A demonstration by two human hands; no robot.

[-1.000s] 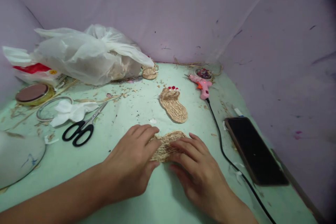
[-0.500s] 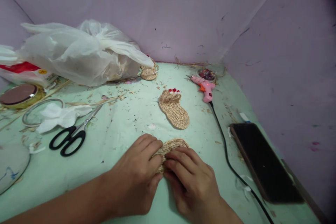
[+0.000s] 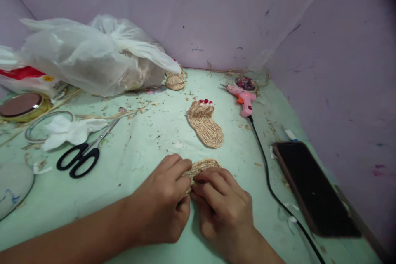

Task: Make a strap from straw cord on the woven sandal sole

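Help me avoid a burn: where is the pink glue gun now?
In the head view, the glue gun lies right of centre, toward the back, in front of the round container and right of the beaded woven piece.

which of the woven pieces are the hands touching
The nearest woven piece: the left hand and right hand hold it, while the red-beaded piece and the round piece by the plastic bag lie untouched.

It's a craft workspace (glue gun [image 3: 244, 100], scissors [image 3: 96, 144]).
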